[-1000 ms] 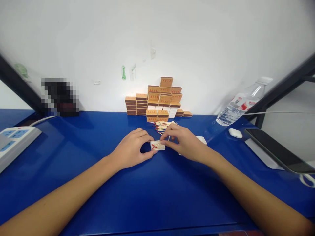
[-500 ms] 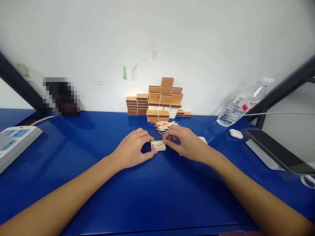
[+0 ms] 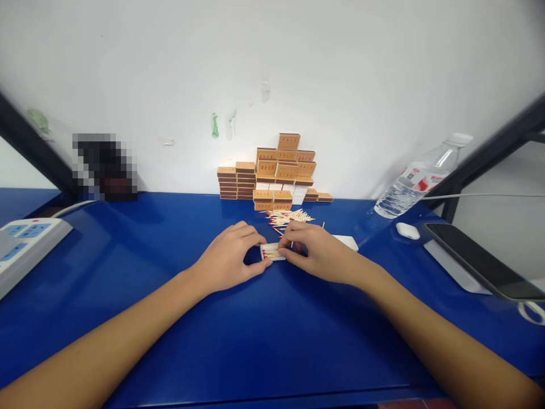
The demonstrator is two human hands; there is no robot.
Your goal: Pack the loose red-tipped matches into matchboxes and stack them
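Note:
My left hand (image 3: 234,255) grips the left end of a small white matchbox tray (image 3: 275,258) between thumb and fingers. Red-headed matches (image 3: 269,253) lie in it, heads toward the left. My right hand (image 3: 313,250) has its thumb and fingertips pinched together at the tray's right end, covering that part. A short pale piece of a match (image 3: 292,244) shows between its fingers. Just beyond the hands lies a loose pile of matches (image 3: 287,217), partly hidden by the right hand. A white flat object (image 3: 347,242) sits behind the right wrist.
Orange matchboxes (image 3: 267,167) stand stacked against the wall, with lower stacks (image 3: 227,184) on their left. To the right are a tilted water bottle (image 3: 411,184), a white earbud case (image 3: 407,230) and a phone (image 3: 481,258). A power strip (image 3: 34,250) lies at the left.
My right hand has moved slightly left and down, its fingertips now over the tray's right end. The left hand and tray have stayed in place.

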